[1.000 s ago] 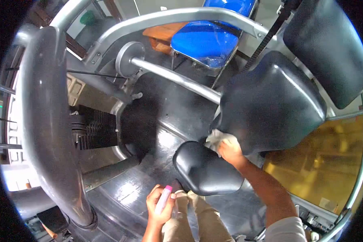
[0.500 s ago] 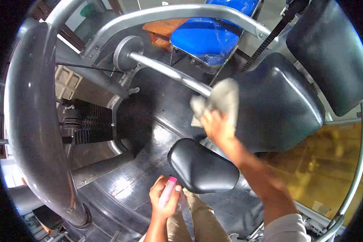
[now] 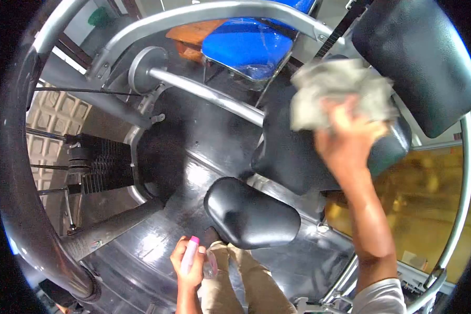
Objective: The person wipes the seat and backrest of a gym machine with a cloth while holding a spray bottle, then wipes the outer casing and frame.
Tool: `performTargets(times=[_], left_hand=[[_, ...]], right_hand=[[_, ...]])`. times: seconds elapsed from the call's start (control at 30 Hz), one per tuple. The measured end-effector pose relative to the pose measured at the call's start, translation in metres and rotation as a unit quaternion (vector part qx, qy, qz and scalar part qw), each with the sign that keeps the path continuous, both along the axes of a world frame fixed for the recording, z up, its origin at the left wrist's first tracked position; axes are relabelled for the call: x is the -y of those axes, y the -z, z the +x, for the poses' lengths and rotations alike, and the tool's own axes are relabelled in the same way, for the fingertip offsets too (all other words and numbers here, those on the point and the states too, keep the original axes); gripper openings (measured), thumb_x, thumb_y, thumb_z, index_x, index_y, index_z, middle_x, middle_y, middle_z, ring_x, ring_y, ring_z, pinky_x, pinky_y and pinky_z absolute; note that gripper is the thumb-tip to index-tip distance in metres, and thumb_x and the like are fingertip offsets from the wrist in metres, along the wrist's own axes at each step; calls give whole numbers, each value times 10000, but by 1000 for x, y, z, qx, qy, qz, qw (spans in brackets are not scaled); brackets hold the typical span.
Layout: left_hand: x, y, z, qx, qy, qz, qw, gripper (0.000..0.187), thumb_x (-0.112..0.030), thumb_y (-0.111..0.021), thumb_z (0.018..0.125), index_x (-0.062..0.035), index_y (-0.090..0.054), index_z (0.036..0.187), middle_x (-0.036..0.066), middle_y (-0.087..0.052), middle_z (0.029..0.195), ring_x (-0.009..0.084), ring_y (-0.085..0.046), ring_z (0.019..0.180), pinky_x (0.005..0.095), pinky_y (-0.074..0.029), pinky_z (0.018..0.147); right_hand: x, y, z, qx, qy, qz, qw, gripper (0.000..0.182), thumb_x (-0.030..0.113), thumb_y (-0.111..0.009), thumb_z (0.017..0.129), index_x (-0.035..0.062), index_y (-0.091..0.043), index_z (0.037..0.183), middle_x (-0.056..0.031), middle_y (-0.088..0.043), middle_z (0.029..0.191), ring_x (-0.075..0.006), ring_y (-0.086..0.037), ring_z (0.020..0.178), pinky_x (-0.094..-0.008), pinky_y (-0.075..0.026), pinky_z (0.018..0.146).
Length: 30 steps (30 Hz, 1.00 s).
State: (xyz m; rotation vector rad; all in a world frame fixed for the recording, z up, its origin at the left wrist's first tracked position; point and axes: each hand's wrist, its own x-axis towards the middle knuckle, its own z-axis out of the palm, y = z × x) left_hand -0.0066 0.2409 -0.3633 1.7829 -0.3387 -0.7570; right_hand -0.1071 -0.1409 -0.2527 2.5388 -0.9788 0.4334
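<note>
One cloth (image 3: pixel 314 86) fills the grip of the right hand (image 3: pixel 348 138) over the black seat (image 3: pixel 293 157) at right, the left hand (image 3: pixel 188 267) clasps a pink-topped bottle (image 3: pixel 191 252) near left; we'd call this wiping, next stroke needing flat contact.

Cloth (image 3: pixel 345 91) over seat (image 3: pixel 293 159), bottle (image 3: pixel 190 256) left, backrest (image 3: pixel 418 63) right

Lettering around us: we can read none.
Lower grey tube (image 3: pixel 121 224): we see a coloured mark (image 3: pixel 97 244), too small for us to read.
Yellow panel (image 3: pixel 429 209): we see a pale patch (image 3: pixel 414 258) low down, its content unclear.
</note>
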Motion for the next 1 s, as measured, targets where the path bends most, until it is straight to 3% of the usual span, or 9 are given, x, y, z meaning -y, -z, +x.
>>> performTargets(times=[0.07,0.27,0.33,0.43,0.53,0.67,0.7,0.8,1.0], left_hand=[[17,-2,-1,63,39,-38,997,164,-119,-688,868,-55,-569,775,15,-586,586,145,-505,557,369,-441,782],[46,-13,-14,42,82,-82,992,159,-103,-708,844,-11,-586,801,75,-606,717,170,-538,649,315,-435,618],[45,-17,-19,-13,58,-66,996,151,-96,-715,835,-4,-596,818,85,-598,748,172,-533,652,323,-433,617],[35,-10,-12,47,87,-64,993,150,-92,-707,849,-14,-584,813,77,-580,728,167,-526,641,327,-426,603],[30,-8,-11,80,109,-21,991,154,-91,-695,865,-23,-571,803,68,-578,692,157,-511,628,324,-415,604],[15,8,-21,75,105,-12,992,234,-228,-650,923,-24,-578,835,46,-609,597,112,-529,520,277,-434,553],[15,7,-25,47,95,-13,994,197,-186,-663,908,-28,-579,824,42,-589,606,123,-522,554,289,-425,567],[20,2,-37,-9,87,-17,996,141,-101,-691,879,-35,-588,808,36,-557,630,143,-512,622,314,-410,599],[32,2,-37,-1,90,-55,994,96,-85,-695,894,-27,-633,850,47,-609,689,131,-567,641,297,-454,609]], right_hand=[[26,-5,-5,209,-29,-118,970,279,279,-756,788,81,-661,959,-173,-602,1113,-391,-530,876,-507,-373,769],[-43,165,-72,-87,-113,121,982,244,348,-643,771,307,-667,1011,44,-568,1040,-254,-553,974,-587,-424,782],[-53,196,-98,-161,-251,162,941,336,330,-604,826,252,-653,1148,-2,-619,1213,-241,-550,1214,-485,-484,964],[-59,213,-116,1,-269,235,934,277,310,-605,887,229,-739,1115,-83,-705,1107,-236,-679,1008,-438,-552,845],[-48,179,-119,-218,-18,461,860,224,278,-615,894,157,-741,1035,-119,-723,974,-261,-701,867,-392,-554,773],[-19,67,-83,33,99,207,973,262,269,-738,705,163,-663,932,-106,-629,839,-318,-625,743,-518,-503,625],[-1,58,-80,224,13,11,974,326,243,-749,694,134,-648,985,-139,-588,1006,-332,-590,912,-498,-473,719],[15,53,-63,295,-11,-125,947,360,249,-758,691,119,-659,1012,-155,-516,1128,-346,-495,1024,-459,-348,872],[-69,214,-95,87,-43,164,982,275,269,-697,735,182,-677,995,-99,-630,992,-343,-583,956,-520,-451,801]])
